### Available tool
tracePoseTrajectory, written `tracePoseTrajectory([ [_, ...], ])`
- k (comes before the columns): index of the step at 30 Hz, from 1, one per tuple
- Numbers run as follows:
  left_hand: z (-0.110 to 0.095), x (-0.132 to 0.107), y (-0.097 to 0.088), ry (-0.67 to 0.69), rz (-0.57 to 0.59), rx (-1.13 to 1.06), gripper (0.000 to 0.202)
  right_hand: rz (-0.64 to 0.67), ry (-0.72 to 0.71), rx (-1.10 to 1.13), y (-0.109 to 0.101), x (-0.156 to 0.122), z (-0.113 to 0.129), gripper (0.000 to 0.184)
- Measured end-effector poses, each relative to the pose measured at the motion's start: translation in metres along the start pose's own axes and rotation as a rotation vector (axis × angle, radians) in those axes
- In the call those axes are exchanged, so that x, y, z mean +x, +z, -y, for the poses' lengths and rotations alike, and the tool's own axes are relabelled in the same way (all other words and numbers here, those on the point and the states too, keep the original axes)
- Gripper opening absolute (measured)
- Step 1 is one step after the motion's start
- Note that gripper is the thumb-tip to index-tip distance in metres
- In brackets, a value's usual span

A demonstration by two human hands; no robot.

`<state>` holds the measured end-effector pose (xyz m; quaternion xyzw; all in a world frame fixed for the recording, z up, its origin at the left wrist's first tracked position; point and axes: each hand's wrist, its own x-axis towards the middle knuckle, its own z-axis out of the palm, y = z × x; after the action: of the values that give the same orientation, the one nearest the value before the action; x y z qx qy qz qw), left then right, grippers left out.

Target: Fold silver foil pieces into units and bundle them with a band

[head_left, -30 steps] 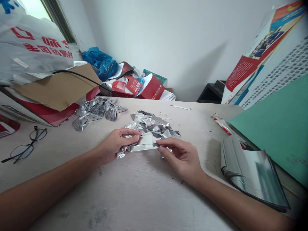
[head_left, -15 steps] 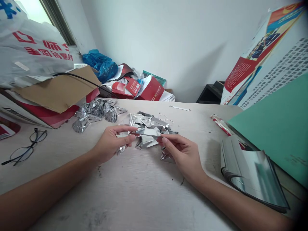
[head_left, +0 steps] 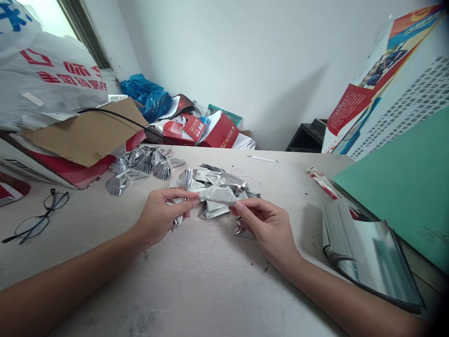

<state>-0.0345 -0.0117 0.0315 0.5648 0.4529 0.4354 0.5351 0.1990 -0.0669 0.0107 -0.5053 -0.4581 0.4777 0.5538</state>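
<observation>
A folded strip of silver foil paper (head_left: 218, 195) is stretched between both hands, just above the table. My left hand (head_left: 166, 210) pinches its left end between thumb and fingers. At the other end, my right hand (head_left: 264, 220) grips it with thumb and forefinger. Behind and under the strip lies a loose pile of folded silver foil pieces (head_left: 213, 213), partly covered by the hands. Farther left sit several pleated, fan-shaped foil pieces (head_left: 121, 180) bunched together.
Eyeglasses (head_left: 42, 217) lie at the left, beside a carton with a cardboard flap (head_left: 87, 135). White scissor-like loops (head_left: 242, 175) show behind the pile. A stack of silver sheets (head_left: 368, 252) and a green board (head_left: 403, 182) occupy the right. Red boxes (head_left: 220, 131) line the back edge.
The foil strip has tilted in my fingers, so more of its broad face shows now. Both hands stay in nearly the same place, still pinching its ends.
</observation>
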Motion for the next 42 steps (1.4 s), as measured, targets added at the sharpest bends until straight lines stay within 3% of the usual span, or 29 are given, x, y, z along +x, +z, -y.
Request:
tracePoseTrajectory([
  [3,-0.002,-0.001,0.001,-0.088,-0.073,-0.068,0.031,-0.016,0.038,0.032,-0.002,0.001,-0.001,0.038],
  [6,-0.003,-0.002,0.002,-0.078,-0.05,-0.055,0.045,0.003,0.04,0.045,-0.002,0.001,-0.001,0.039],
  [11,0.002,0.0,0.0,0.041,-0.017,0.064,0.022,0.034,0.019,0.047,-0.002,0.002,-0.001,0.038],
  [21,0.0,-0.004,0.003,-0.011,0.066,-0.043,0.016,0.029,-0.005,0.047,-0.001,0.001,0.001,0.035],
  [27,-0.006,-0.01,0.007,-0.177,-0.015,-0.132,0.02,0.005,0.003,0.079,0.001,0.0,0.002,0.034],
  [30,-0.008,-0.012,0.008,-0.257,-0.02,-0.141,0.039,-0.017,-0.026,0.154,0.001,0.0,0.003,0.038],
  [33,-0.007,-0.015,0.01,-0.249,0.048,-0.101,0.049,0.007,-0.009,0.182,0.001,0.001,0.005,0.045],
  [38,-0.003,-0.025,0.017,-0.161,0.15,0.065,0.044,0.114,0.086,0.219,0.002,0.001,0.007,0.041],
  [42,-0.003,-0.033,0.023,-0.128,0.301,0.108,0.036,0.155,0.061,0.183,0.004,-0.003,0.007,0.037],
])
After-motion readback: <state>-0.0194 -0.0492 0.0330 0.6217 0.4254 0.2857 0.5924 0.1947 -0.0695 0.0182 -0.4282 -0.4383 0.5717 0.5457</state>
